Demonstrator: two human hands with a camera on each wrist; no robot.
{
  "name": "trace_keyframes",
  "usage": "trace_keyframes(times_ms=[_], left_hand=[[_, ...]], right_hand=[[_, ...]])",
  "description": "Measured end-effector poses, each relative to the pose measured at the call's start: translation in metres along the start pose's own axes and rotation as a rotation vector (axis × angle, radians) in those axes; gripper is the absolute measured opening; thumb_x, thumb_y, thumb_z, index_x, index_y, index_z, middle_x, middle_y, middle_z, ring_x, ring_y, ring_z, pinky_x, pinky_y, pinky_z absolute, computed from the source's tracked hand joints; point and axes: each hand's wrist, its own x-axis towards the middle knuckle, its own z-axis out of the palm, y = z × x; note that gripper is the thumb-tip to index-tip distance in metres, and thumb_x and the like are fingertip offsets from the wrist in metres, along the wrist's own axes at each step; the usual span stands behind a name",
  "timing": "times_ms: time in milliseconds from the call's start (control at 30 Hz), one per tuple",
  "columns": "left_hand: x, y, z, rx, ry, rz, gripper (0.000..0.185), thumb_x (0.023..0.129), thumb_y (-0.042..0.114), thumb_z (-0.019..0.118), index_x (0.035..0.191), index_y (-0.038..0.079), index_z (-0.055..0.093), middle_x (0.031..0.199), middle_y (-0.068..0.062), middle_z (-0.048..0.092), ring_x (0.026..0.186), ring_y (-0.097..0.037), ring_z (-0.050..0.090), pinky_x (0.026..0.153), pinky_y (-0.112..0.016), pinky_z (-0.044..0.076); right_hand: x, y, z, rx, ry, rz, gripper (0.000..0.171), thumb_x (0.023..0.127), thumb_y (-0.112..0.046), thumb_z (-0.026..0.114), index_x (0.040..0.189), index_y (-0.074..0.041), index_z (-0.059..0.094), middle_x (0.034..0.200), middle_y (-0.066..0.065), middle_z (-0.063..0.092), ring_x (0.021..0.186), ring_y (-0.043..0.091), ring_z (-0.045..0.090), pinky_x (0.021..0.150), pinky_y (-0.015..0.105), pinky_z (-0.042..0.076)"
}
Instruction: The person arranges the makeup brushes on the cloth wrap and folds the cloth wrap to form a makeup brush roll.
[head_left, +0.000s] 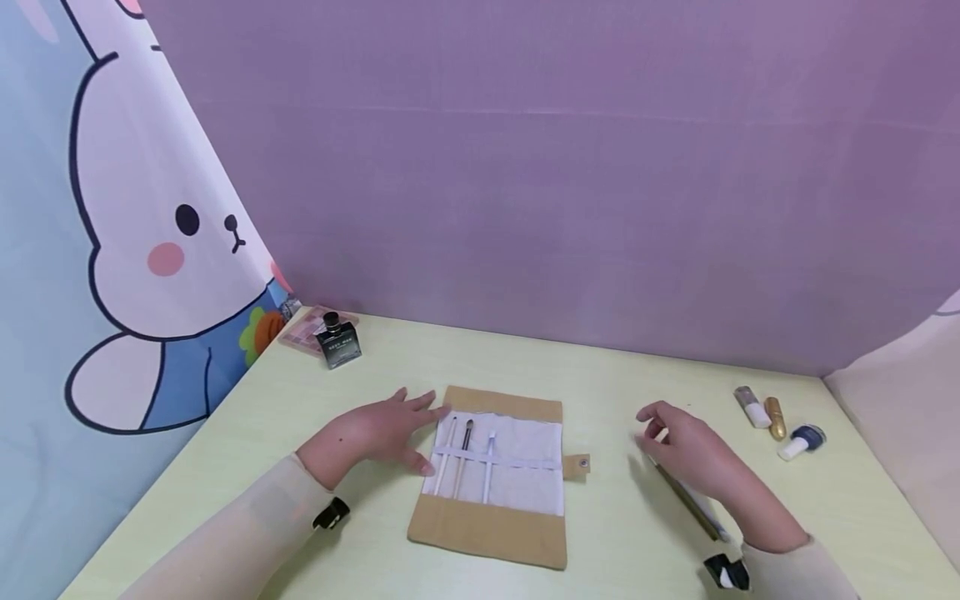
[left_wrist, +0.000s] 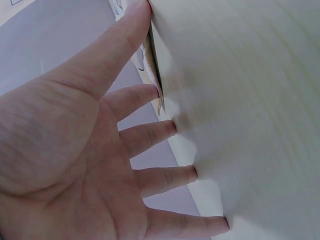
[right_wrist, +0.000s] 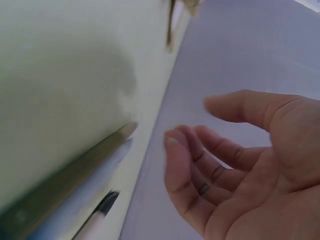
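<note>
A tan fabric brush roll (head_left: 510,532) lies unrolled on the table, its snap tab (head_left: 576,466) pointing right. Three slim makeup brushes (head_left: 490,471) are tucked under the band across its white lining. Spread fingers of my left hand (head_left: 386,429) touch the roll's left edge; in the left wrist view the fingertips meet the tabletop and the palm holds nothing. To the right, my right hand (head_left: 686,450) hovers with loosely bent fingers, its thumb apart from them and nothing between. Loose brushes (head_left: 686,500) lie below it; the right wrist view shows a dark-tipped brush (right_wrist: 102,207) among them.
At the back left stands a dark square perfume bottle (head_left: 340,343) by a pink palette (head_left: 300,335). Over at the right lie a small clear bottle with a white cap (head_left: 752,407), a gold tube (head_left: 776,418) and a dark blue bottle with a white cap (head_left: 810,437). A purple cloth (head_left: 555,208) hangs behind the table.
</note>
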Motion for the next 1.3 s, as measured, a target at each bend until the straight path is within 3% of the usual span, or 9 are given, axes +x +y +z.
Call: trace_keyframes(times_ms=[367,700,1300], left_hand=[[0.0,-0.001,0.001,-0.003,0.004,0.003,0.1,0.083,0.052,0.087,0.168,0.028,0.038,0.18,-0.008,0.024,0.164,-0.053,0.018,0.12,-0.075,0.038],[0.001,-0.001,0.001,-0.004,0.007,0.008,0.1,0.084,0.052,0.087,0.167,0.027,0.038,0.18,-0.008,0.025,0.164,-0.054,0.019,0.12,-0.075,0.038],[0.001,0.0,0.0,0.004,0.005,0.007,0.099,0.084,0.052,0.087,0.167,0.027,0.039,0.18,-0.009,0.026,0.164,-0.054,0.019,0.12,-0.074,0.039]], right_hand=[[0.001,0.014,0.006,-0.125,-0.044,0.054,0.038,0.089,-0.004,0.074,0.125,0.002,0.061,0.107,0.01,0.07,0.088,0.02,0.062,0.073,0.037,0.053],[0.003,0.011,0.017,-0.202,-0.027,0.035,0.028,0.091,-0.002,0.073,0.118,0.004,0.065,0.091,0.004,0.062,0.081,0.019,0.053,0.07,0.034,0.046],[0.001,0.007,0.012,-0.141,-0.044,0.027,0.034,0.09,-0.004,0.074,0.122,0.003,0.065,0.1,0.005,0.068,0.085,0.018,0.057,0.073,0.033,0.05]])
